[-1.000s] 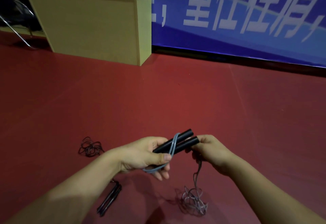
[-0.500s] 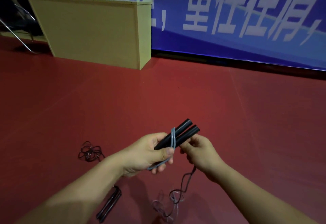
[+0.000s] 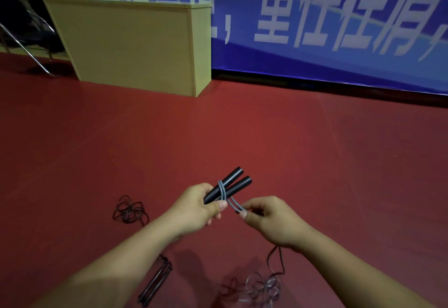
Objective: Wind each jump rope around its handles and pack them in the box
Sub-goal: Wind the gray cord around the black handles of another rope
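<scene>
Head view: left hand [image 3: 194, 207] grips two black handles [image 3: 229, 185] side by side, thumb clamped over a grey rope [image 3: 224, 192] looped once across them; right hand [image 3: 269, 218] pinches that rope just beside the handles, with the slack hanging under the wrist to a loose coil [image 3: 261, 286] on the red floor [image 3: 242, 133]. Second rope on the floor: two handles [image 3: 156, 283] lying together below the left forearm, dark tangle [image 3: 129, 209] further left, link between them hidden. One tan box [image 3: 135, 43] stands well apart against one blue banner [image 3: 315, 16]
</scene>
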`<state>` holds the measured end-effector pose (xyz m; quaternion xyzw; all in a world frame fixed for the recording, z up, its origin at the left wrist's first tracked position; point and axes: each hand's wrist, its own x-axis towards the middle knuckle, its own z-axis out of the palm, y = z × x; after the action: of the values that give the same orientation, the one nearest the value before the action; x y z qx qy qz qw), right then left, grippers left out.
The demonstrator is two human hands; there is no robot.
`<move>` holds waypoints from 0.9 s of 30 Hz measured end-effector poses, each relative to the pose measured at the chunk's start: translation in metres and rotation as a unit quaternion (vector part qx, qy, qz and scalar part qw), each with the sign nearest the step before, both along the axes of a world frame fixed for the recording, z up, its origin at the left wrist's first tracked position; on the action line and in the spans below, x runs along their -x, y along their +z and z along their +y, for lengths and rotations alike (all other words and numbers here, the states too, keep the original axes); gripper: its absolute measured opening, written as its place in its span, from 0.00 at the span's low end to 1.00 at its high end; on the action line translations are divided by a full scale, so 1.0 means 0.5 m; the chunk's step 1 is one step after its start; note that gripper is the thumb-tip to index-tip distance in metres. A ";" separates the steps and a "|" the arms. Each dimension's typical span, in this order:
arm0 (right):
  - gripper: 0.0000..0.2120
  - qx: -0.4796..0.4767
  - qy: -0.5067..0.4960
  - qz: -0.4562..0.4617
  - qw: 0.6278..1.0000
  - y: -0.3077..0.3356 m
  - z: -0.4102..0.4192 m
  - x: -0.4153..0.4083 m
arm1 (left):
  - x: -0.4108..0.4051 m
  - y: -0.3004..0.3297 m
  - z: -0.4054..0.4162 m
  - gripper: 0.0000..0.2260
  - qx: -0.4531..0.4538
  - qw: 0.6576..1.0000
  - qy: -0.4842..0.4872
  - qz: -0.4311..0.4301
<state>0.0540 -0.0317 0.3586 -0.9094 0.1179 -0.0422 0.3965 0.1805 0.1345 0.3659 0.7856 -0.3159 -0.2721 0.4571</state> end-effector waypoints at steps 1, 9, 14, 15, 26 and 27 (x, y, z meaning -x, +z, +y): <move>0.09 -0.002 0.003 0.009 1.000 0.003 -0.001 0.002 | -0.003 -0.005 -0.001 0.05 -0.005 1.000 0.010 -0.010; 0.13 -0.237 -0.045 0.081 0.967 0.016 0.040 0.006 | 0.002 -0.023 -0.016 0.20 -0.032 0.994 0.045 -0.091; 0.05 -0.338 -0.036 0.079 0.937 0.051 0.046 0.011 | 0.018 -0.015 -0.022 0.22 -0.110 0.948 0.004 -0.300; 0.04 -0.353 -0.042 0.073 0.932 0.057 0.043 0.013 | 0.021 -0.011 -0.026 0.22 -0.118 0.941 -0.003 -0.317; 0.16 -0.122 -0.110 0.061 0.985 0.043 0.006 0.027 | 0.040 0.006 -0.043 0.17 -0.201 0.912 -0.147 -0.327; 0.17 -0.069 -0.103 0.061 0.990 0.042 0.002 0.028 | 0.042 0.004 -0.044 0.17 -0.205 0.911 -0.157 -0.321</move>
<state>0.0401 -0.0306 0.3794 -0.8635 0.2381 -0.0190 0.4442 0.1596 0.1127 0.3681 0.8472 -0.5024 -0.1321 0.1110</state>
